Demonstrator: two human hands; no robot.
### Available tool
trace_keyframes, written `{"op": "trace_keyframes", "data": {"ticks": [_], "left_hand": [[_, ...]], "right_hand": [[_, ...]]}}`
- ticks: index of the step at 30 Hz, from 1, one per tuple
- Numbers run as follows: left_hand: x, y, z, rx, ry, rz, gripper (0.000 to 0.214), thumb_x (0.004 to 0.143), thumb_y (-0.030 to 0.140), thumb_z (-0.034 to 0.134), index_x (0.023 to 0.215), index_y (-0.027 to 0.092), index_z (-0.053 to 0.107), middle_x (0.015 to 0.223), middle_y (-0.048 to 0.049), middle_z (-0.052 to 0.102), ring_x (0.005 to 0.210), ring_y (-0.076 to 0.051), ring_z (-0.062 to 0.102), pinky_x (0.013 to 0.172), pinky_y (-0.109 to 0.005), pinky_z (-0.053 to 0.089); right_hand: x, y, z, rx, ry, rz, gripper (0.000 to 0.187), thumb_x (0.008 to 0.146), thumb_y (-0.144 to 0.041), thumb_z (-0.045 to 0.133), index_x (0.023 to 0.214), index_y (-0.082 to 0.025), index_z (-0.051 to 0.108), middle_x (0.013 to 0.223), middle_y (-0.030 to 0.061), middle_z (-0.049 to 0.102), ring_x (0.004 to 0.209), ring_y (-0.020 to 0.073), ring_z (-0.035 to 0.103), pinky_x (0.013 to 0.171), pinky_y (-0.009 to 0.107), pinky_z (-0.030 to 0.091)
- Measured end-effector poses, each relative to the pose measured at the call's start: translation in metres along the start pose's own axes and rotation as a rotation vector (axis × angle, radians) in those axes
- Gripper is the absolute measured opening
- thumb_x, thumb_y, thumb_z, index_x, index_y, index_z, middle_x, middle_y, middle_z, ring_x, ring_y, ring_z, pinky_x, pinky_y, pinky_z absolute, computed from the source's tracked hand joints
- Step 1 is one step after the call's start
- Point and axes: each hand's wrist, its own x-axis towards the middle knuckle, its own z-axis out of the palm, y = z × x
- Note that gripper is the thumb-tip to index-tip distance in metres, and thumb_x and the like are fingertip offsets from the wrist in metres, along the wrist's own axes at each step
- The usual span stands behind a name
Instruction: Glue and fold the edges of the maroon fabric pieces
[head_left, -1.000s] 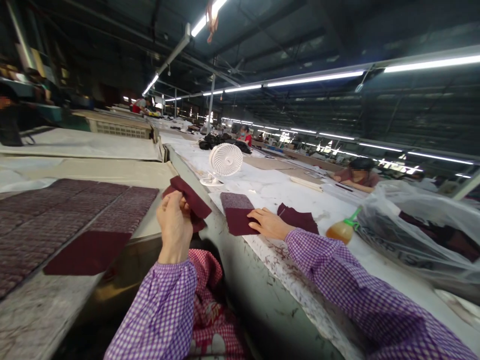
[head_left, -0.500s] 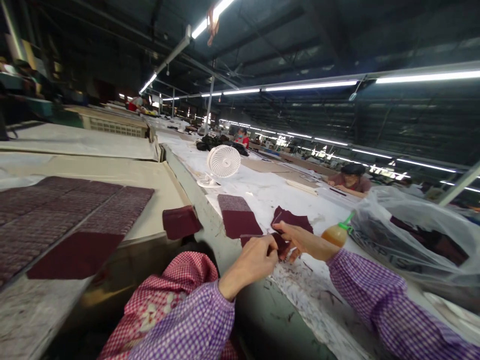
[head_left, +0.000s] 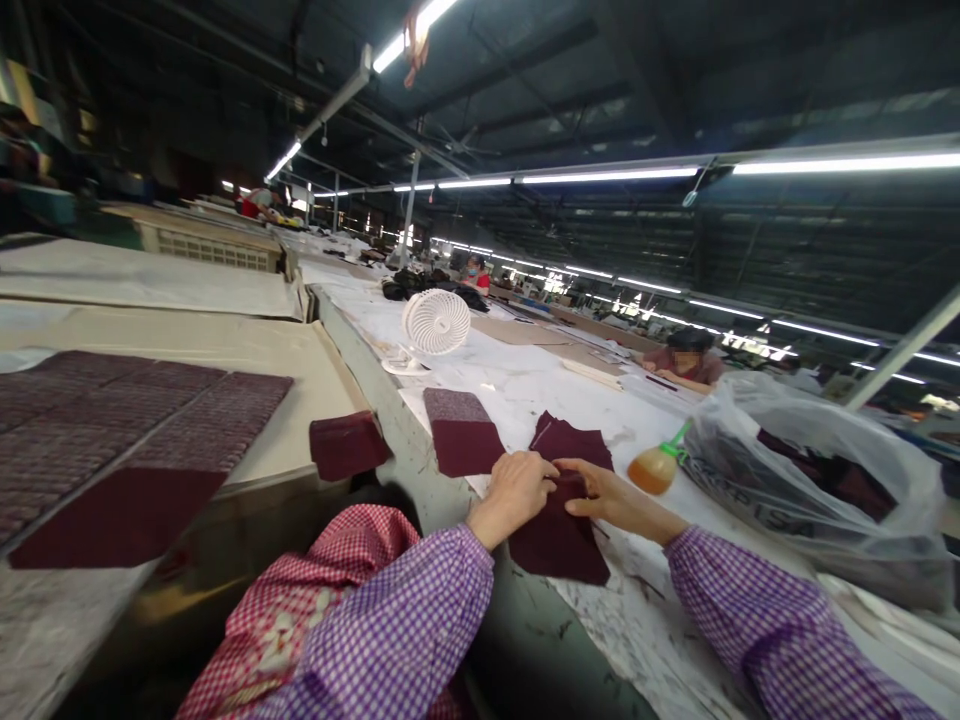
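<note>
matt cloth piece [head_left: 561, 548], smooth plastic fan [head_left: 437, 322], glossy plastic bag [head_left: 817, 535]

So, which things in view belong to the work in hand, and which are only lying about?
Likely in the work:
maroon cloth under left hand and right hand
maroon piece behind it
two-tone piece
folded maroon piece

Likely lying about:
white fan
amber bottle

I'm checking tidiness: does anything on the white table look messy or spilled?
Dark scraps litter the white table near its edge, below the right hand, looking untidy. No spill is visible.
</note>
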Motion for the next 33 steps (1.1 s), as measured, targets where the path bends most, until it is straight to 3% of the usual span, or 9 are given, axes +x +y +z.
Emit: {"op": "trace_keyframes", "data": {"ticks": [3, 8, 13, 24, 28, 33], "left_hand": [[0.002, -0.002, 0.011, 0.059, 0.015, -0.003, 0.025, 0.085, 0.02, 0.049, 0.101, 0.024, 0.067, 0.097, -0.0049, 0.064, 0.095, -0.02, 0.057, 0.083, -0.031, 0.043], [0.002, -0.007, 0.02, 0.112, 0.004, 0.06, 0.024, 0.087, 0.018, 0.045, 0.097, 0.023, 0.067, 0.096, -0.0058, 0.059, 0.096, -0.021, 0.055, 0.084, -0.032, 0.042], [0.001, -0.007, 0.018, 0.118, -0.009, 0.067, 0.025, 0.088, 0.02, 0.045, 0.096, 0.024, 0.068, 0.093, -0.0058, 0.058, 0.094, -0.02, 0.054, 0.083, -0.03, 0.042], [0.0, -0.007, 0.018, 0.135, 0.049, 0.078, 0.028, 0.088, 0.017, 0.043, 0.095, 0.027, 0.069, 0.088, -0.0041, 0.059, 0.088, -0.019, 0.055, 0.076, -0.029, 0.042], [-0.001, -0.008, 0.016, 0.136, 0.036, 0.075, 0.032, 0.086, 0.012, 0.041, 0.094, 0.026, 0.069, 0.09, -0.0037, 0.058, 0.086, -0.018, 0.054, 0.073, -0.027, 0.041], [0.0, -0.014, 0.024, 0.112, 0.026, 0.085, 0.036, 0.089, 0.016, 0.037, 0.106, 0.031, 0.065, 0.095, -0.0038, 0.055, 0.089, -0.018, 0.051, 0.077, -0.028, 0.04]], "right_hand": [[0.001, 0.008, -0.007, -0.135, 0.005, -0.042, 0.056, 0.077, -0.038, 0.061, 0.126, -0.016, 0.044, 0.079, -0.0005, 0.057, 0.066, 0.0131, 0.053, 0.058, 0.027, 0.044], [-0.001, 0.01, -0.02, -0.457, 0.14, -0.199, 0.028, 0.087, -0.036, 0.046, 0.1, -0.018, 0.062, 0.087, 0.0055, 0.061, 0.076, 0.0165, 0.057, 0.069, 0.03, 0.045], [0.001, 0.007, -0.018, -0.589, 0.135, -0.27, 0.031, 0.09, -0.034, 0.039, 0.098, -0.019, 0.065, 0.084, 0.0066, 0.061, 0.074, 0.0167, 0.056, 0.066, 0.029, 0.045], [0.002, 0.008, -0.01, -0.636, 0.152, -0.283, 0.018, 0.086, -0.025, 0.044, 0.081, -0.018, 0.06, 0.075, 0.0031, 0.06, 0.063, 0.0135, 0.053, 0.058, 0.025, 0.039], [-0.002, 0.011, -0.005, -0.805, 0.189, -0.366, 0.022, 0.091, -0.022, 0.036, 0.085, -0.018, 0.057, 0.079, 0.0046, 0.057, 0.07, 0.015, 0.053, 0.065, 0.027, 0.041], [-0.005, 0.01, 0.0, -1.055, 0.168, -0.461, 0.029, 0.094, -0.021, 0.029, 0.09, -0.016, 0.058, 0.082, 0.0078, 0.056, 0.078, 0.0177, 0.052, 0.071, 0.03, 0.044]]}}
